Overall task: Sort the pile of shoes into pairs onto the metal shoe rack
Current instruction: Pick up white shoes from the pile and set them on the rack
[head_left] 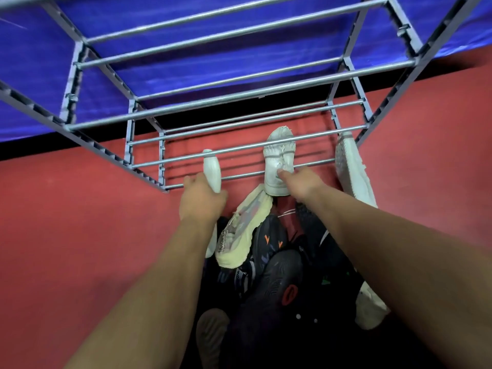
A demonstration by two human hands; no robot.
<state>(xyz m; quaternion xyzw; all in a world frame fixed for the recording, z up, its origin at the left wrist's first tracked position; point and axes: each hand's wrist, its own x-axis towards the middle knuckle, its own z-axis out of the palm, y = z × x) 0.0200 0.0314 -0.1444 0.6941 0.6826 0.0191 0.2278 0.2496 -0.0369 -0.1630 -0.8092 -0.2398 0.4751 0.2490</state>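
indoor room, type unclear; red floor [66, 209]; blue sheet [32, 75]

Fig. 1. My arms as seen from my own head. My left hand [202, 199] and right hand [303, 183] are bare, their backs showing; my right thumb [284, 177] ends in a blunt, rounded tip. Behind each hand, my left forearm [159, 270] and right forearm [386, 243] are bare along their whole visible length, narrow at the wrist and broadening nearest me. Nail detail is blurred.
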